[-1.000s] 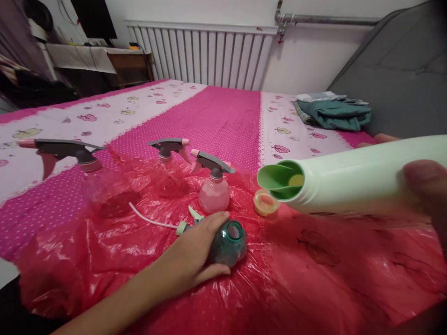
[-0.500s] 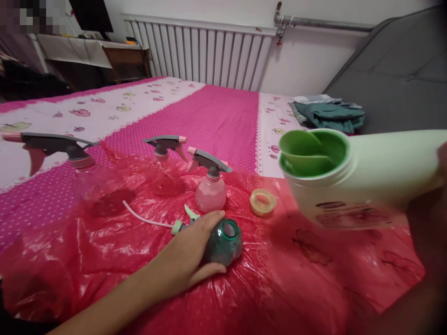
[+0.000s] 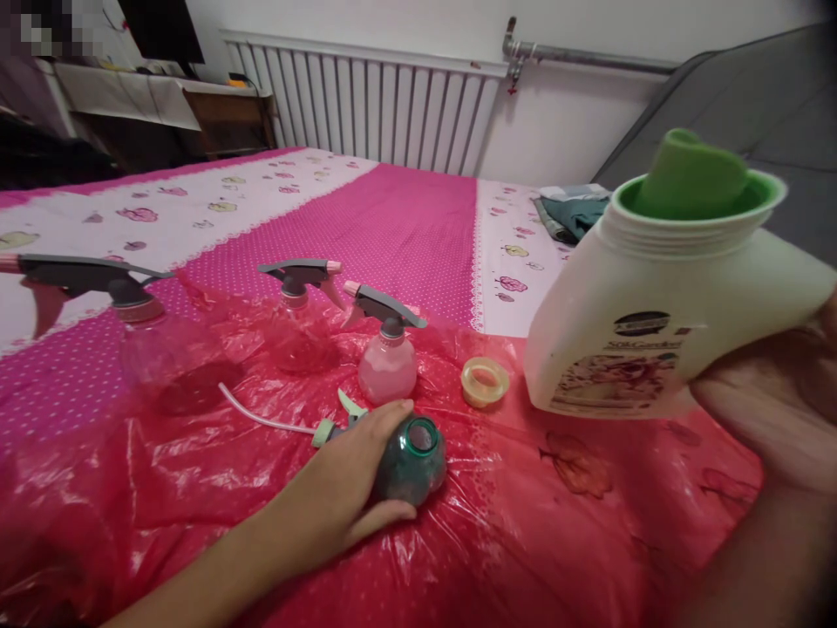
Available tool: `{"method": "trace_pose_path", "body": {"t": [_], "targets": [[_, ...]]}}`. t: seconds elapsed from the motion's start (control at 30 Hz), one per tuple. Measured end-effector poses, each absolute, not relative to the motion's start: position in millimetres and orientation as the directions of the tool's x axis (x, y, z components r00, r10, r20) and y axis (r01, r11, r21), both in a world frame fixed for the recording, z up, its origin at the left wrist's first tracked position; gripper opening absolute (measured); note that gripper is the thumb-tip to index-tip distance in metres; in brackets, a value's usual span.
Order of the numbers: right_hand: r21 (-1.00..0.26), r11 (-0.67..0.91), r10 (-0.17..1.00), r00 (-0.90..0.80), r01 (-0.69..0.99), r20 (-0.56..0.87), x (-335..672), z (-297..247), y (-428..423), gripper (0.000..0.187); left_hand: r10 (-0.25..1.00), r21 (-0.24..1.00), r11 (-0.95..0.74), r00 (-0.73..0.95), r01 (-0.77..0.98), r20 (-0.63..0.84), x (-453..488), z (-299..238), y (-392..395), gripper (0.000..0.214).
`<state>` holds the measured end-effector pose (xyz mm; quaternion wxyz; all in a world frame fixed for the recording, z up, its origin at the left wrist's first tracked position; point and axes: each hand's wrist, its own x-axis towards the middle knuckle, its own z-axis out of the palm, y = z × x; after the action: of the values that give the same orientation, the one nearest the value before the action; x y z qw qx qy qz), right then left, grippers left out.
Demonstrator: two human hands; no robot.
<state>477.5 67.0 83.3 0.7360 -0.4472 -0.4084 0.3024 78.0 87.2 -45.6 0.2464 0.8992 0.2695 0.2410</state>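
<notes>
My left hand (image 3: pixel 353 475) is wrapped round a small dark green bottle (image 3: pixel 418 471) that has no top on and stands on the red plastic sheet (image 3: pixel 497 541). Behind that hand lies a green spray head (image 3: pixel 325 433) with a clear dip tube (image 3: pixel 258 419). At the right, my right hand (image 3: pixel 772 392) grips a white detergent bottle (image 3: pixel 588 323) by its handle and holds it up, slightly tilted. Its wide neck shows a green pouring spout (image 3: pixel 697 179). A yellowish ring-shaped cap (image 3: pixel 485 384) rests between the two bottles.
A pink spray bottle (image 3: pixel 387 366) with pink liquid stands just behind the green one. Two clear spray bottles with pink-and-grey heads, one in the middle (image 3: pixel 301 336) and one at the left (image 3: pixel 166 349), stand farther off. Folded clothes (image 3: pixel 575 216) lie at the back right.
The detergent bottle in my right hand has turned from lying steeply tipped toward the green bottle to nearly upright, its neck rising to the right. My left hand has stayed on the green bottle.
</notes>
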Motion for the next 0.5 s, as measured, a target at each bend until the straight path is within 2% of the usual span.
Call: {"method": "trace_pose_path", "body": {"t": [0.13, 0.2, 0.27, 0.37, 0.5], "targets": [[-0.921, 0.386, 0.856, 0.39, -0.043, 0.34, 507, 72, 60, 0.103, 0.606, 0.566, -0.745, 0.714, 0.354, 0.351, 77, -54, 88, 0.093], [-0.913, 0.404, 0.87, 0.33, -0.049, 0.367, 514, 70, 56, 0.099, 0.593, 0.558, -0.756, 0.718, 0.341, 0.364, 76, -54, 88, 0.095], [-0.902, 0.425, 0.872, 0.305, -0.079, 0.384, 517, 68, 52, 0.086, 0.583, 0.552, -0.76, 0.734, 0.342, 0.348, 75, -51, 89, 0.097], [-0.883, 0.446, 0.858, 0.349, -0.143, 0.377, 517, 63, 48, 0.069, 0.586, 0.556, -0.756, 0.737, 0.347, 0.336, 75, -47, 89, 0.1], [-0.863, 0.497, 0.784, 0.475, -0.094, 0.4, 512, 61, 54, 0.077, 0.589, 0.557, -0.754, 0.733, 0.348, 0.339, 76, -52, 89, 0.097]]}}
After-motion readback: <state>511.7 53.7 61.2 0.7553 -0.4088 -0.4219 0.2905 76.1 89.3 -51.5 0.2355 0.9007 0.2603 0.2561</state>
